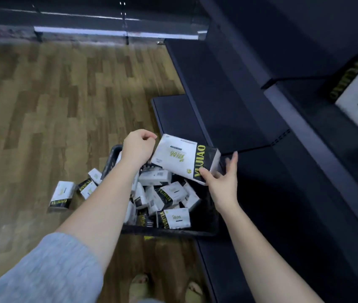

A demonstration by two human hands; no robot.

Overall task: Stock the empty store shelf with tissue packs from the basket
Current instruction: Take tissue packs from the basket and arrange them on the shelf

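- The task looks barely begun: one tissue pack (357,92) stands on the upper shelf (317,106) at the right, and that is the only stocked one I can see.
- The lower shelf boards (206,84) show bare and dark where they are in view.
- The held pack (186,157) hangs above the basket (116,154), tilted, its black band toward the right hand.
- The right hand (222,182) pinches the pack's near corner, thumb on the black band and the other fingers spread behind its end.
- The left hand (137,147) sits at the pack's far end, fingers curled; whether it truly grips the pack or only touches it I cannot tell.
- Much is left, I judge: the basket holds a loose heap of packs (169,193), lying at all angles.
- Three more packs (62,194) lie outside it on the floor (42,106), just left of the basket wall.
- The floor is wood-look planking in brown tones; the basket rests on it close against the shelf base.
- The shelving is dark, nearly black, running up the right side; a pale metal rail (119,33) crosses the far end of the room.
- Light is dim and the picture is soft with blur.
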